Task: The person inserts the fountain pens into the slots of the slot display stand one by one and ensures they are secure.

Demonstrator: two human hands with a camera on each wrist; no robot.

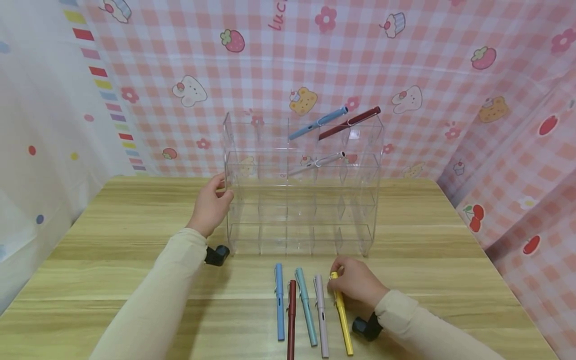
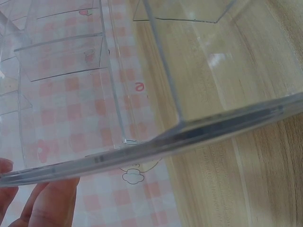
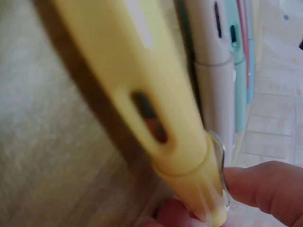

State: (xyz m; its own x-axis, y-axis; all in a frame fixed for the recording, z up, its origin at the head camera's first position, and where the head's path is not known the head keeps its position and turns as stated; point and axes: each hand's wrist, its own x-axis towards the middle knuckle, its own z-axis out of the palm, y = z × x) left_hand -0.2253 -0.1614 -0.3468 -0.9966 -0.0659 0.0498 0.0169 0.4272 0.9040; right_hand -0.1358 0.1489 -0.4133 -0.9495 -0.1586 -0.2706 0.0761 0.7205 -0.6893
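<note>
A clear acrylic rack (image 1: 300, 245) with rows of compartments stands on the table; my left hand (image 1: 210, 205) holds its left side panel. In the left wrist view, fingers (image 2: 53, 203) lie against the panel's edge. My right hand (image 1: 357, 282) pinches the clip end of a yellow fountain pen (image 1: 343, 320), the nearest in the right wrist view. Left of it lie a lilac pen (image 1: 322, 320), a teal pen (image 1: 307, 310), a dark red pen (image 1: 291, 320) and a blue pen (image 1: 280, 305).
A blue pen (image 1: 319, 123) and a dark red pen (image 1: 351, 123) slant in the rack's top row. A pale pen (image 1: 321, 162) slants in the row below. A checked pink cloth (image 1: 270, 75) hangs behind the wooden table (image 1: 427, 240). Dark wrist devices (image 1: 218, 255) sit under both wrists.
</note>
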